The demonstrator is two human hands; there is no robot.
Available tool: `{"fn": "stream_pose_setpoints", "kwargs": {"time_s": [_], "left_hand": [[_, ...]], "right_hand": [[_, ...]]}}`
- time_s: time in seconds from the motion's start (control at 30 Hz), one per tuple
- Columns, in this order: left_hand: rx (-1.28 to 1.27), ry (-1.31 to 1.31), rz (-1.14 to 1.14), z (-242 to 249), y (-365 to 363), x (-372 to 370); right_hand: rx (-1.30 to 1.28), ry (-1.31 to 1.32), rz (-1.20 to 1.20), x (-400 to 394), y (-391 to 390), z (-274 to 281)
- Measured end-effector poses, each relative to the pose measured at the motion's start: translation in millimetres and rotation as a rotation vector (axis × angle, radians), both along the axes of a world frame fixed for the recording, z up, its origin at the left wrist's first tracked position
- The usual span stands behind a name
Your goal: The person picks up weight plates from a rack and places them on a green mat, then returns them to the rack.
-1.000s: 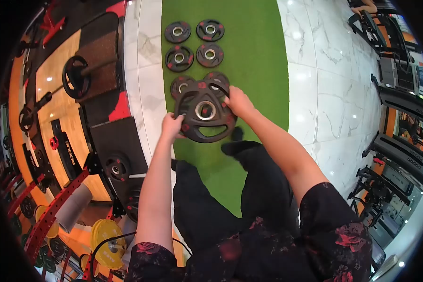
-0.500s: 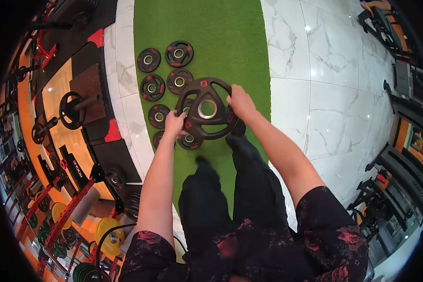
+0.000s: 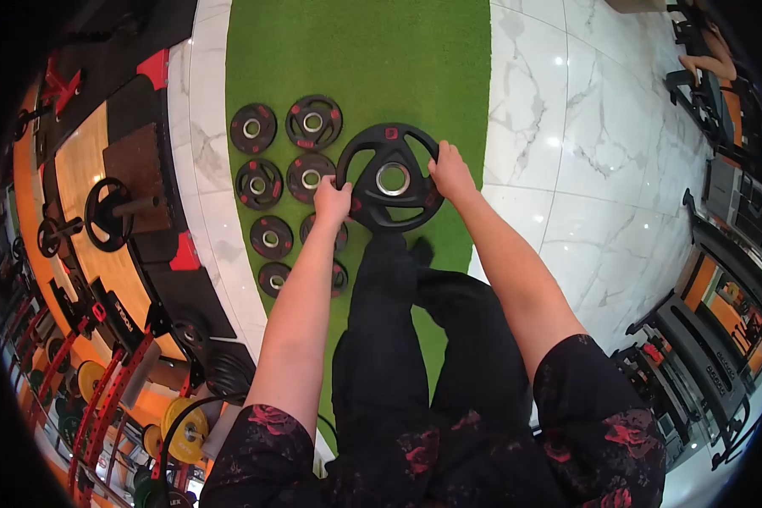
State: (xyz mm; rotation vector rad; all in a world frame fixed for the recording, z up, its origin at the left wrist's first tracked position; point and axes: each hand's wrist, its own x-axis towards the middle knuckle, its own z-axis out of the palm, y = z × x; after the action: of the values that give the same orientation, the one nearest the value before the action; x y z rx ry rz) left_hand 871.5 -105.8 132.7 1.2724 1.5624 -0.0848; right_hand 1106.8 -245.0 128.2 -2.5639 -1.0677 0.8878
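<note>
A large black weight plate (image 3: 389, 151) with a metal centre ring and three grip slots hangs in front of me, over the green turf. My left hand (image 3: 334, 201) is closed round its left rim. On the opposite side, my right hand (image 3: 452, 173) grips the rim, fingers wrapped at the slot. Just left of the plate, several smaller black plates with red marks lie flat in two columns, among them one at the top (image 3: 314, 121) and one lower left (image 3: 271, 237). My left hand and forearm partly cover the nearer ones.
Green turf (image 3: 372, 59) runs ahead between white marble tiles (image 3: 533, 144). A rack peg holding a plate (image 3: 108, 214) stands at left, with yellow plates (image 3: 184, 430) lower down. Gym machines (image 3: 711, 347) line the right side, where another person's limb (image 3: 709, 66) shows at the upper right.
Both hands have carried the large plate slightly right and up in view, away from the smaller plates. My legs have shifted in a step, and the floor plates appear further left.
</note>
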Motion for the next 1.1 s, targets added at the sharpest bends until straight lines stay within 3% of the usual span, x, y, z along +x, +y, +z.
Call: {"fn": "stream_pose_setpoints", "kwargs": {"time_s": [0.2, 0.27, 0.37, 0.5, 0.83, 0.93, 0.97, 1.03, 1.1], "left_hand": [[0.068, 0.097, -0.139, -144.2, 31.0, 35.1], [0.281, 0.142, -0.233, -208.4, 38.4, 48.2], [0.130, 0.098, -0.097, -267.2, 45.9, 71.9], [0.184, 0.142, 0.008, -338.9, 42.9, 92.6], [0.173, 0.268, 0.025, -363.4, 54.4, 121.3], [0.098, 0.213, -0.027, -375.7, 50.0, 111.0], [0.147, 0.112, 0.062, -383.6, 42.6, 104.1], [0.197, 0.006, 0.152, -360.9, 34.7, 101.5], [0.391, 0.024, -0.008, -312.8, 29.8, 92.4]], "right_hand": [[0.012, 0.016, -0.024, 48.8, 43.8, -114.3], [-0.010, -0.003, -0.006, 68.9, 62.4, -165.1], [-0.081, 0.005, 0.002, 75.9, 63.7, -234.6], [-0.098, -0.024, 0.077, 102.7, 86.3, -306.0], [-0.167, -0.059, 0.023, 100.9, 105.5, -345.1], [-0.143, -0.072, 0.073, 99.3, 101.4, -350.3], [-0.085, -0.062, 0.045, 97.1, 98.7, -342.7], [-0.026, -0.056, 0.016, 96.7, 90.2, -318.1], [-0.003, 0.082, 0.134, 93.0, 81.9, -274.9]]}}
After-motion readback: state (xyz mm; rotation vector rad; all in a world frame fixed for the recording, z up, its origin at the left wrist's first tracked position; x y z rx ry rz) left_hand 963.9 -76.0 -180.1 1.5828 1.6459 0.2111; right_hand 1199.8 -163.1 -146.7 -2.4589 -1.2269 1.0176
